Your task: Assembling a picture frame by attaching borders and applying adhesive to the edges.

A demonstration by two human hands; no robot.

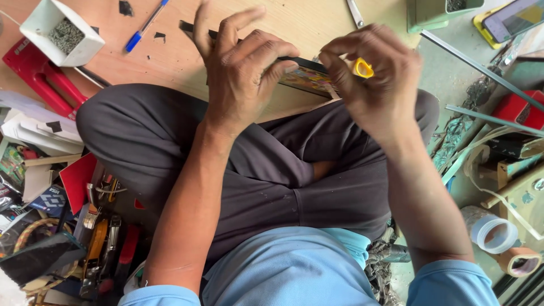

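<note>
Seated cross-legged on the floor, with a black-framed picture [309, 73] propped on edge between wooden board [170, 56] and knee. Left hand [241, 73] pressing thumb and forefinger together on the frame's top edge, other fingers spread upward; right hand [374, 79] curled shut around a small yellow tool [363, 68], held just beside the frame's right end. Judged best done with the left pinch held steady near the working point, frame kept upright against the board, and the yellow tool brought in square to the edge rather than at a slant, lest the frame slip off the knee. Around: white tub of small nails [65, 35], blue pen [144, 25], red tool [45, 79], heap of pliers and hand tools [107, 238] at left, tape rolls [501, 241] at right, green-painted floor [453, 73] cluttered with glass strips [481, 68].
</note>
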